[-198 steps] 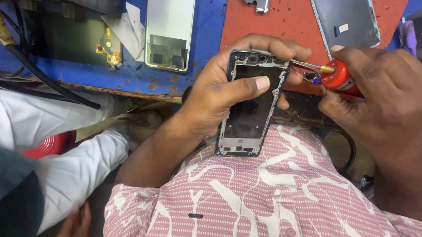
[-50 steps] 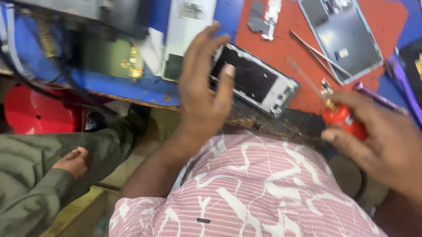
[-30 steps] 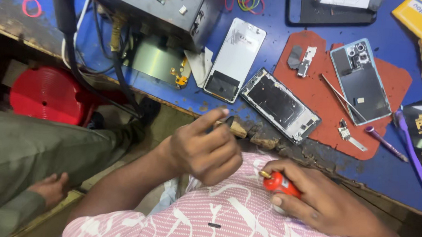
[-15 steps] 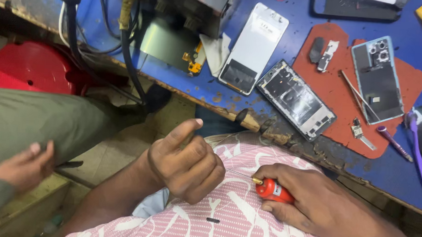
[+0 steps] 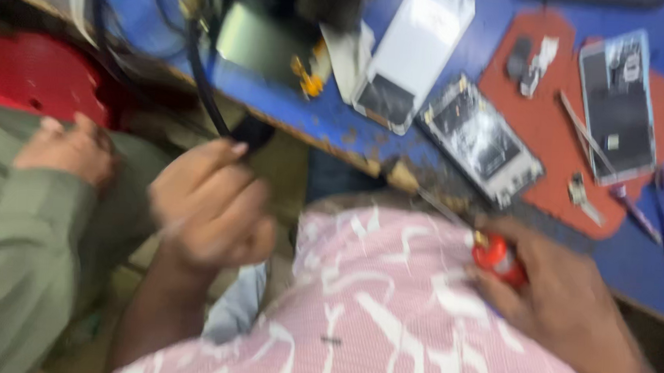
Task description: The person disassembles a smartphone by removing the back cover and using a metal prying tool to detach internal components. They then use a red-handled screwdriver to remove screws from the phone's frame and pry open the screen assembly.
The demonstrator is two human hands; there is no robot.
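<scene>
My right hand [image 5: 561, 297] rests against my pink patterned shirt and grips a red-handled screwdriver [image 5: 495, 257], its thin shaft pointing up-left toward the table edge. My left hand [image 5: 210, 203] hovers below the blue table's edge, fingers loosely curled, with nothing visible in it. The opened phone frame [image 5: 480, 141] lies on the blue table [image 5: 335, 118], partly on a red mat [image 5: 545, 167]. The view is motion-blurred.
A white phone back [image 5: 415, 54] lies left of the frame; another opened phone [image 5: 618, 103], tweezers [image 5: 588, 147] and small parts lie on the mat. Black cables [image 5: 201, 74] hang over the table edge. Another person's hand [image 5: 69, 150] and green sleeve [image 5: 10, 268] are at left, near a red stool [image 5: 42, 73].
The phone frame was set down on the table and my left hand left it. Both hands dropped toward my lap, and the view has swung left and down.
</scene>
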